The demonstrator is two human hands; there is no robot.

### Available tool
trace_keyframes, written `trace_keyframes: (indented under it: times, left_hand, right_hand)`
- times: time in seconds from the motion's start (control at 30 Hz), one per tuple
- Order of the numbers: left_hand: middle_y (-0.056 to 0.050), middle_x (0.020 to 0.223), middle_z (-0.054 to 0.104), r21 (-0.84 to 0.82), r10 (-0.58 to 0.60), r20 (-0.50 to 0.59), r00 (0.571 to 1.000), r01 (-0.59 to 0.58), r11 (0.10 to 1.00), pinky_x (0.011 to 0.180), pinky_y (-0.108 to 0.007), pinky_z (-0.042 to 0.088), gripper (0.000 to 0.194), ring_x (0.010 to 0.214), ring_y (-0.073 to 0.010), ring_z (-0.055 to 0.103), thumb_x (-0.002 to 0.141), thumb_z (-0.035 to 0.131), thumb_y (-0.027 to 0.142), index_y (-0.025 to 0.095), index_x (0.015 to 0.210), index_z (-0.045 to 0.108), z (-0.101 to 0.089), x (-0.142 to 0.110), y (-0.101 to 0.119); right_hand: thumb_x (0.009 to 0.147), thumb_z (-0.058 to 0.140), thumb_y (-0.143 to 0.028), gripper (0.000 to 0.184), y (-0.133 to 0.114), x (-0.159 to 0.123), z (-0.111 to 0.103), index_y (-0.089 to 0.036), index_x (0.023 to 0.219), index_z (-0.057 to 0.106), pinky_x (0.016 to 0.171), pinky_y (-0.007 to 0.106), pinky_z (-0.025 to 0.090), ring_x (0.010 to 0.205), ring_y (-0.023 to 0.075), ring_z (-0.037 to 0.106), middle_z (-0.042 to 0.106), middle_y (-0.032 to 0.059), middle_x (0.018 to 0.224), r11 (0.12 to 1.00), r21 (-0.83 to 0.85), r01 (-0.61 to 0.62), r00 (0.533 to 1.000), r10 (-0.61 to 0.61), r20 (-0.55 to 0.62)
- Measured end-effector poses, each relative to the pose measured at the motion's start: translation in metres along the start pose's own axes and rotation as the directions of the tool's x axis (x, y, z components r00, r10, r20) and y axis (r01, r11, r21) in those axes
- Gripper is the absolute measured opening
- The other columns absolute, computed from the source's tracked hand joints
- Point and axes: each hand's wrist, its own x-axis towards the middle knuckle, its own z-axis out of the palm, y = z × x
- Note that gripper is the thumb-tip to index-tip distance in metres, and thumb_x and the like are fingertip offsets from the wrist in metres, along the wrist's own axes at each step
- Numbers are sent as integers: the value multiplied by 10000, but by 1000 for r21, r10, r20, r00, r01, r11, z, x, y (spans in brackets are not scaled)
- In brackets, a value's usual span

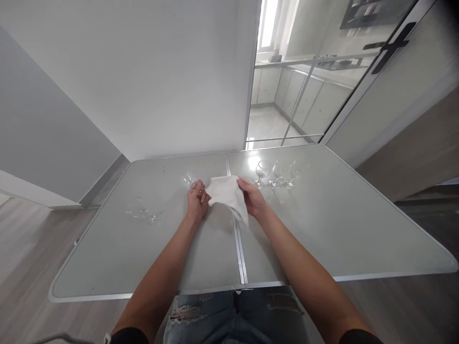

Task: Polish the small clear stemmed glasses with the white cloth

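My left hand is closed around a stemmed clear glass, whose bowl points up and to the left past my fingers. My right hand pinches a white cloth by its right side. The cloth spreads between both hands, its left edge at my left fingers and a loose corner hanging down at the right. The fingers hide the glass's stem and foot.
Beyond my right hand, three stemmed glasses stand in a row. Another clear glass is at the table's left; whether it lies or stands is unclear. The pale folding table has a metal centre seam. A wall and glass door lie behind.
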Motion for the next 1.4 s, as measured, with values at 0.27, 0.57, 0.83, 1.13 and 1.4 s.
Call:
trace_keyframes:
  times: [0.27,0.57,0.83,1.13,1.4]
  left_hand:
    - [50,688,540,232,35,114,993,-61,971,488,-230,472,537,441,-73,469,771,752,589,217,1138,629,1,-4,-18]
    - [-3,838,596,610,354,270,895,-444,657,558,-193,386,554,567,-91,441,568,938,296,286,1087,746,2,-17,-7]
    - [-29,887,653,731,427,480,767,-618,289,562,-236,356,598,564,-112,488,695,853,506,324,1246,709,-17,-2,-22]
    - [-26,884,735,731,318,645,695,-683,9,584,-245,386,577,589,-101,584,757,743,630,259,1198,737,-23,-1,-33]
    - [-8,718,712,762,456,551,698,-644,65,643,-254,413,553,601,-128,610,679,814,623,260,1094,767,-16,-5,-28]
  right_hand:
    - [954,513,-481,248,-2,-4,6,-246,1034,497,771,310,476,846,197,587,591,29,904,785,-493,376,747,-571,-339]
    - [984,441,-420,218,16,-10,6,-250,854,400,633,308,357,643,177,430,416,-20,704,514,-817,262,806,-582,-108]
    - [959,517,-393,166,19,-3,-3,-229,972,492,734,325,418,750,184,507,544,16,845,492,-793,361,842,-538,50]
    - [966,522,-535,311,26,7,-14,-259,1099,472,663,288,448,713,154,514,519,-13,814,787,-511,347,934,-339,112]
    - [945,585,-496,324,26,5,-7,-233,1112,498,668,299,470,742,164,572,590,26,900,727,-532,434,873,-486,48]
